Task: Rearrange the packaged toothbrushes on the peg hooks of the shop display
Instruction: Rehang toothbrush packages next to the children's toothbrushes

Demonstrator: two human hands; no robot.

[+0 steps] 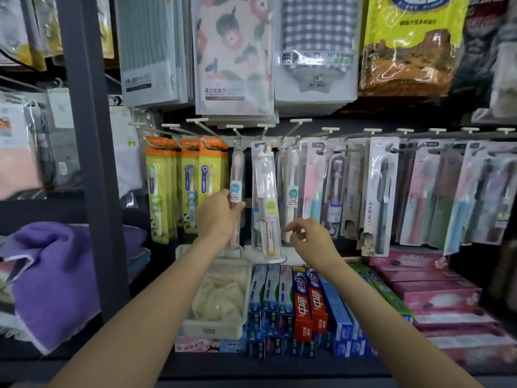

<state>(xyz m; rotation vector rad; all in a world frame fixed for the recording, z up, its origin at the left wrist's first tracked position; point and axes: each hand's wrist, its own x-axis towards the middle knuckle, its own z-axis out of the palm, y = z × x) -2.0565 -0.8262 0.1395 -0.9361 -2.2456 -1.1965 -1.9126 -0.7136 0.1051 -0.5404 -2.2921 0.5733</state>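
Head view: left hand [221,212] gripping hung toothbrush pack [237,175], right hand [310,233] loose, empty.

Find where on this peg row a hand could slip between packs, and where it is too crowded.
Gaps flank the clear yellow-label pack, toward the CLEAN pack gripped by the left hand and toward the second CLEAN pack. Right of the black LMK pack, packs overlap tightly.

Even, fairly bright light falls from above and in front, and the middle of the display reads sharp. White glare streaks the glossy yellow plastic bag [411,43] at the upper right and the clear plastic toothbrush packets [265,197]. The recess under the hooks is dark. Wide-angle bending curves the dark grey metal upright post [92,152], and the edges smear, most at the blurred pink patch [16,175] on the far left.
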